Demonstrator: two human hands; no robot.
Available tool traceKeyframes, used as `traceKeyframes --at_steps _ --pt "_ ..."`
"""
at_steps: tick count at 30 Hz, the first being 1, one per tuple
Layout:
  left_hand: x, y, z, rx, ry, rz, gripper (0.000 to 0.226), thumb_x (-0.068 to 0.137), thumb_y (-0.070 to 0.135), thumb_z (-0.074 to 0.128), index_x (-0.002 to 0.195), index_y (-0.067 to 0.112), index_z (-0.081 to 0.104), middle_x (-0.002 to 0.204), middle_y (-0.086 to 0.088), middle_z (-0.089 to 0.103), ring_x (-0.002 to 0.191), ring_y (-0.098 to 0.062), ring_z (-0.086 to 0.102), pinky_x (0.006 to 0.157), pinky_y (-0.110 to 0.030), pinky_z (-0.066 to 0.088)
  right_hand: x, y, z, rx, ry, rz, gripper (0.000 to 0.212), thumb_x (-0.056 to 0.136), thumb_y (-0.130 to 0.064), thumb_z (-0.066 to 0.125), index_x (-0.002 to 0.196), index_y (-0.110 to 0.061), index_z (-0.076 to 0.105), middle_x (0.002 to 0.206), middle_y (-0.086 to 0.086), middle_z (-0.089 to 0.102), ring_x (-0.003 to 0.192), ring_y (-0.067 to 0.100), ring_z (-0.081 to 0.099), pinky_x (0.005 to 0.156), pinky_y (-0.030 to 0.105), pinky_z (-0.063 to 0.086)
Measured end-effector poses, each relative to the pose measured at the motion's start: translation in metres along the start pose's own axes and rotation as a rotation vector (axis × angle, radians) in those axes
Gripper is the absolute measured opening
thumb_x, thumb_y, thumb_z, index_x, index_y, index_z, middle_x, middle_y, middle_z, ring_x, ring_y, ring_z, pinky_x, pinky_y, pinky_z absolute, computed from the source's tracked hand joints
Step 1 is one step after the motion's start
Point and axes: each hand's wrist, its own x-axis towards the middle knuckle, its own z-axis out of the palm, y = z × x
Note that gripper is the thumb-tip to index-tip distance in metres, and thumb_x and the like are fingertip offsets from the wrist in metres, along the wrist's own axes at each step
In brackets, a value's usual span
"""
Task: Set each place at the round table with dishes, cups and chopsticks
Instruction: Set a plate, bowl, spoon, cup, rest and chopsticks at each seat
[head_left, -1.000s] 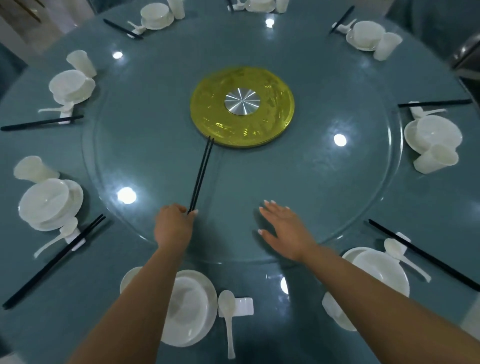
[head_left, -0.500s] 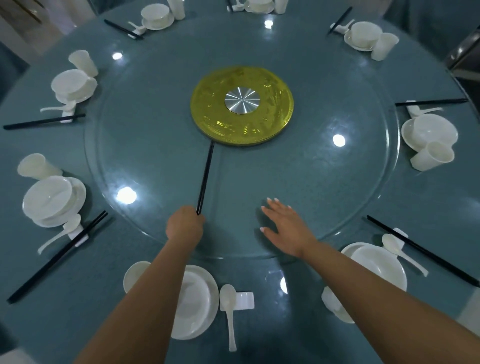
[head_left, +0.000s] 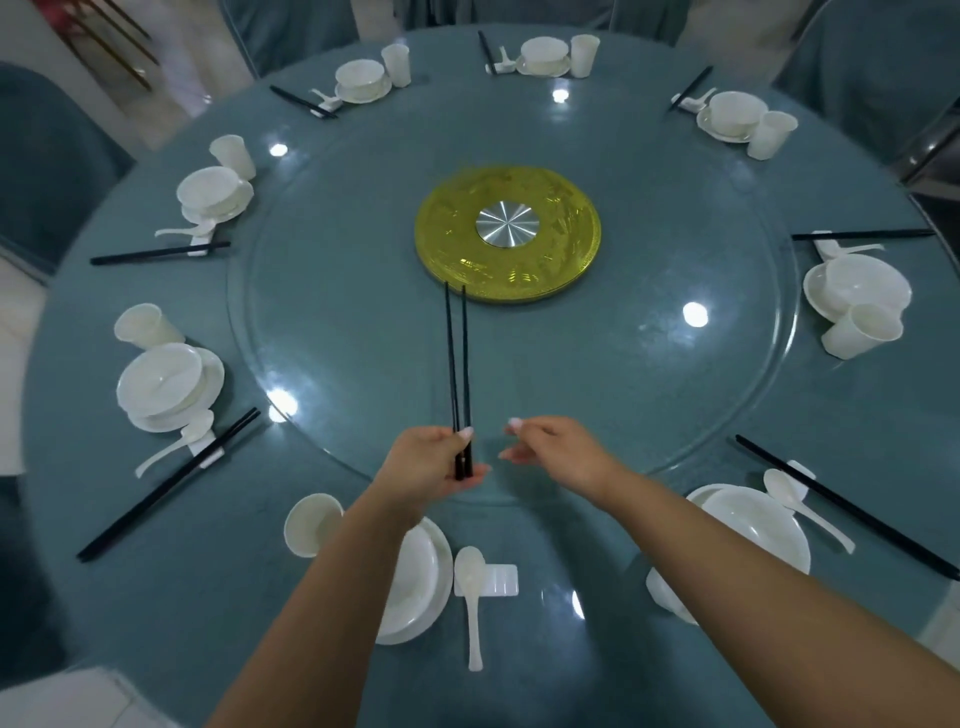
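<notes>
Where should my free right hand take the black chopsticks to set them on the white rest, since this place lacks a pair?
Probably pinch the chopsticks low on the shafts, just above the left hand, coming from the right. The thick ends sit in that hand, the shafts run straight away, and the right hand hovers beside them.

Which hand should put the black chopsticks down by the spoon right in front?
Probably the left hand: it already grips the chopsticks. The right hand holds nothing, above the rest.
</notes>
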Motion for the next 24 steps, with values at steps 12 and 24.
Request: traceKeyframes --at_steps 12,24 --pt "-0.077 -0.036 0.014 0.097 -0.236 0.009 0.029 0.097 0.019 0.055 0.117 -0.001 0.061 0.086 -0.006 0.055 0.066 -0.016 0.066 0.067 -0.03 0.058 -0.045 -0.031 0.01 0.354 -0.002 0.071 0.026 0.098 -0.02 0.051 0.108 0.0 0.064 0.098 0.019 0.072 0.084 0.029 0.065 0.09 0.042 0.052" --pt "-0.102 -0.067 -0.004 0.128 -0.308 -0.044 0.023 0.096 0.023 0.057 0.111 0.008 0.066 0.09 -0.008 0.067 0.091 -0.027 0.07 0.079 -0.038 0.059 -0.072 -0.014 0.026 0.363 -0.047 0.07 0.02 0.089 -0.017 0.066 0.1 0.0 0.068 0.088 0.012 0.075 0.076 0.018 0.071 0.064 0.024 0.056"
